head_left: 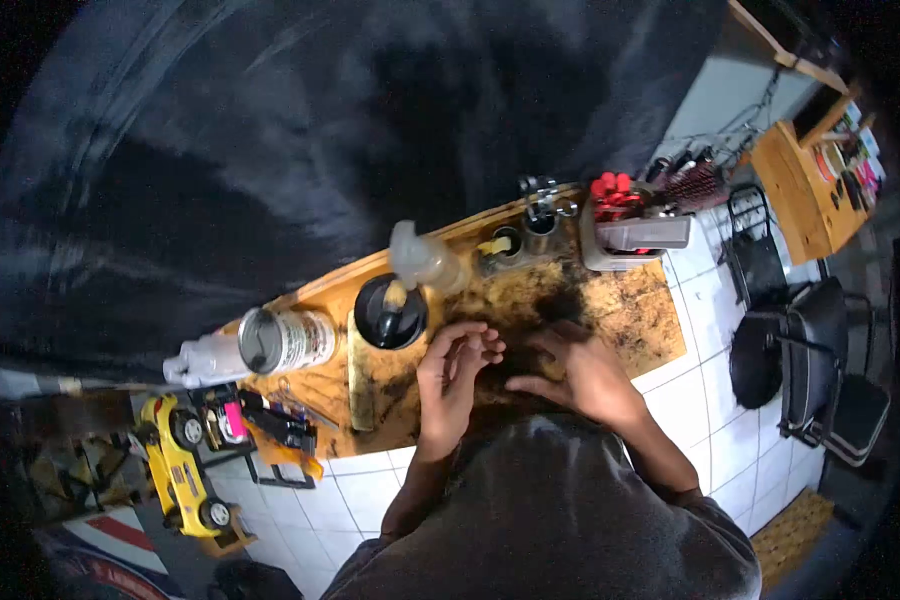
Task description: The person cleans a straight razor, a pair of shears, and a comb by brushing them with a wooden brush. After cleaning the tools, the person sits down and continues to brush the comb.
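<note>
Both hands are over the front of a wooden table whose top is marked with dark patches. My left hand is raised with its fingers loosely bent and apart, and nothing shows in it. To its right, my right hand has the thumb spread away from the fingers, also with nothing visible in it. Between them the surface is very dark, and I cannot make out what lies there. Nearest my left hand stands a black bowl with a light-bristled brush in it.
A translucent spray bottle stands behind the bowl. Leftward are a large can and white bottles. Cups and a bin of red-handled items line the back. A yellow toy car and black chairs flank the table.
</note>
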A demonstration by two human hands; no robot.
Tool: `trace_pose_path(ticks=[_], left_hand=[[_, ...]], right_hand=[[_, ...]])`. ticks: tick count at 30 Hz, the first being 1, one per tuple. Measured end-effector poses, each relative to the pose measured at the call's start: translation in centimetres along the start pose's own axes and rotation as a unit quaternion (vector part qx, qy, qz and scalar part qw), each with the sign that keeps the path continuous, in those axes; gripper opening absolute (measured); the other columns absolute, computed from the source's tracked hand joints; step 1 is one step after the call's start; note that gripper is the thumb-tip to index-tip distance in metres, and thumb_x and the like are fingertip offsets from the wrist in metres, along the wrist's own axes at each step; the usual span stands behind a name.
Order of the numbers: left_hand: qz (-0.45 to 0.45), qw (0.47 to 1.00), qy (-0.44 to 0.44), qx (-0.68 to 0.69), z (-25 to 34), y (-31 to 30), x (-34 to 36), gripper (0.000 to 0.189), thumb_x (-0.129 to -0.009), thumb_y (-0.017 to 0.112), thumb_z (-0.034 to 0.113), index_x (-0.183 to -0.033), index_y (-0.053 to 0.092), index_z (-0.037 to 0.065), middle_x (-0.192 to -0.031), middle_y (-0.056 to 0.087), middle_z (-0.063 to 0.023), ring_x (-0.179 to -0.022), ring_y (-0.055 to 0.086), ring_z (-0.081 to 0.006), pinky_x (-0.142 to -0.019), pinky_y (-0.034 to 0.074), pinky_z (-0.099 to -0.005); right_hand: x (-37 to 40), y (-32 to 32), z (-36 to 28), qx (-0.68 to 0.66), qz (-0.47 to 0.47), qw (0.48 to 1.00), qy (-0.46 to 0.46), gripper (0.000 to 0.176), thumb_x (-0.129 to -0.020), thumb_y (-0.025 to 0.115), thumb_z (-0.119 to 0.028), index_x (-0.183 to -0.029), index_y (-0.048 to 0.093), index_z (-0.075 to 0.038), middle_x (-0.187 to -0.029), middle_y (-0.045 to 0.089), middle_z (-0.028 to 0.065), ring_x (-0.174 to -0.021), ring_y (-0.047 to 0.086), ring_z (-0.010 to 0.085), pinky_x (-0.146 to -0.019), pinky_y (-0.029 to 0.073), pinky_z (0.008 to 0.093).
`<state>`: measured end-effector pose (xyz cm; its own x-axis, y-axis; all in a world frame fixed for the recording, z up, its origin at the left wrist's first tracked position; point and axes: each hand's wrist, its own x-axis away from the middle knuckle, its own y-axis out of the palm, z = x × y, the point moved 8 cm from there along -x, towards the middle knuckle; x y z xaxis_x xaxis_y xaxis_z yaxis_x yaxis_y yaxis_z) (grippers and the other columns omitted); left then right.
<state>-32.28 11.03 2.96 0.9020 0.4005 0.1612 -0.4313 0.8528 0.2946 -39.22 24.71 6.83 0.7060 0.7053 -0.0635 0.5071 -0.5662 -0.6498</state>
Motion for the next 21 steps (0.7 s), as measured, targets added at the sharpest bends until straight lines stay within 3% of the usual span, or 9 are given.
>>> trace_pose_path(ticks=[1, 4, 6, 9, 12, 14, 15, 20, 21], left_hand=[[0.007, 0.999, 0.009, -0.037, -0.1, -0.9, 0.2, 0.020, -0.097, 0.046, 0.008, -0.111, 0.052, -0.005, -0.103, 0.059, -0.0118, -0.094, 0.060, -0.0177, -0.082, 0.050, -0.0319], [0.044, 0.997, 0.027, -0.064, -0.8, -3.4, 1.3, 0.018, -0.096, 0.049, 0.005, -0.110, 0.052, -0.005, -0.101, 0.060, -0.0107, -0.092, 0.061, -0.0162, -0.080, 0.051, -0.0288], [0.055, 0.995, 0.025, -0.075, -0.9, -4.5, 2.2, 0.018, -0.095, 0.051, 0.005, -0.110, 0.053, -0.004, -0.101, 0.061, -0.0100, -0.092, 0.061, -0.0150, -0.078, 0.051, -0.0274], [0.088, 0.990, 0.048, -0.100, -1.3, -7.0, 3.6, 0.019, -0.092, 0.053, 0.002, -0.110, 0.054, -0.003, -0.101, 0.062, -0.0092, -0.091, 0.061, -0.0139, -0.077, 0.050, -0.0264], [0.125, 0.972, 0.069, -0.188, -0.6, -9.5, 5.0, 0.019, -0.090, 0.056, 0.001, -0.108, 0.056, -0.003, -0.099, 0.063, -0.0100, -0.087, 0.063, -0.0137, -0.075, 0.051, -0.0261], [0.158, 0.956, 0.055, -0.241, 0.0, -11.4, 5.9, 0.018, -0.089, 0.058, 0.002, -0.106, 0.057, -0.003, -0.098, 0.064, -0.0108, -0.084, 0.064, -0.0136, -0.074, 0.052, -0.0260], [0.168, 0.943, 0.074, -0.279, 0.9, -12.0, 6.4, 0.018, -0.088, 0.059, 0.003, -0.105, 0.058, -0.002, -0.098, 0.064, -0.0113, -0.083, 0.064, -0.0134, -0.072, 0.052, -0.0261], [0.243, 0.894, 0.115, -0.359, 1.7, -16.0, 9.2, 0.022, -0.085, 0.060, 0.001, -0.107, 0.058, 0.000, -0.091, 0.063, -0.0124, -0.076, 0.062, -0.0169, -0.064, 0.047, -0.0275], [0.273, 0.863, 0.121, -0.409, 3.1, -16.4, 9.7, 0.022, -0.085, 0.057, 0.000, -0.107, 0.058, 0.000, -0.094, 0.062, -0.0162, -0.079, 0.063, -0.0268, -0.067, 0.049, -0.0328]], right_hand=[[0.8, 2.3, 1.6, 0.072, -0.107, 0.989, 0.077, 0.064, -0.070, 0.074, -0.049, -0.113, 0.060, -0.004, -0.100, 0.062, 0.0193, -0.088, 0.063, 0.0361, -0.075, 0.052, 0.0417], [2.7, 6.0, 3.8, 0.157, -0.190, 0.961, 0.122, 0.071, -0.070, 0.072, -0.054, -0.119, 0.056, -0.005, -0.102, 0.062, 0.0204, -0.091, 0.063, 0.0373, -0.078, 0.051, 0.0425], [3.5, 7.8, 5.2, 0.174, -0.208, 0.957, 0.099, 0.072, -0.071, 0.071, -0.054, -0.122, 0.054, -0.006, -0.103, 0.062, 0.0214, -0.093, 0.062, 0.0389, -0.081, 0.050, 0.0436], [3.3, 8.7, 5.5, 0.251, -0.256, 0.920, 0.157, 0.070, -0.072, 0.070, -0.053, -0.120, 0.055, -0.006, -0.103, 0.061, 0.0225, -0.090, 0.061, 0.0406, -0.083, 0.048, 0.0451], [3.2, 8.2, 3.9, 0.258, -0.278, 0.907, 0.184, 0.059, -0.072, 0.073, -0.038, -0.116, 0.055, -0.003, -0.100, 0.060, 0.0239, -0.087, 0.059, 0.0414, -0.081, 0.047, 0.0466], [2.5, 6.2, 1.3, 0.179, -0.080, 0.980, 0.027, 0.050, -0.070, 0.072, -0.022, -0.111, 0.054, 0.000, -0.097, 0.059, 0.0255, -0.087, 0.058, 0.0417, -0.081, 0.044, 0.0481], [2.4, 5.8, 0.0, 0.166, -0.076, 0.983, -0.017, 0.048, -0.069, 0.072, -0.015, -0.108, 0.052, 0.006, -0.103, 0.055, 0.0264, -0.081, 0.060, 0.0443, -0.074, 0.048, 0.0485], [2.0, 5.9, -3.0, 0.157, -0.054, 0.986, -0.019, 0.047, -0.069, 0.070, -0.016, -0.108, 0.054, 0.006, -0.096, 0.056, 0.0256, -0.084, 0.059, 0.0438, -0.076, 0.049, 0.0452], [1.6, 6.5, -4.1, 0.116, -0.077, 0.990, -0.023, 0.048, -0.069, 0.070, -0.017, -0.107, 0.054, 0.006, -0.096, 0.057, 0.0251, -0.084, 0.061, 0.0420, -0.075, 0.050, 0.0437]])
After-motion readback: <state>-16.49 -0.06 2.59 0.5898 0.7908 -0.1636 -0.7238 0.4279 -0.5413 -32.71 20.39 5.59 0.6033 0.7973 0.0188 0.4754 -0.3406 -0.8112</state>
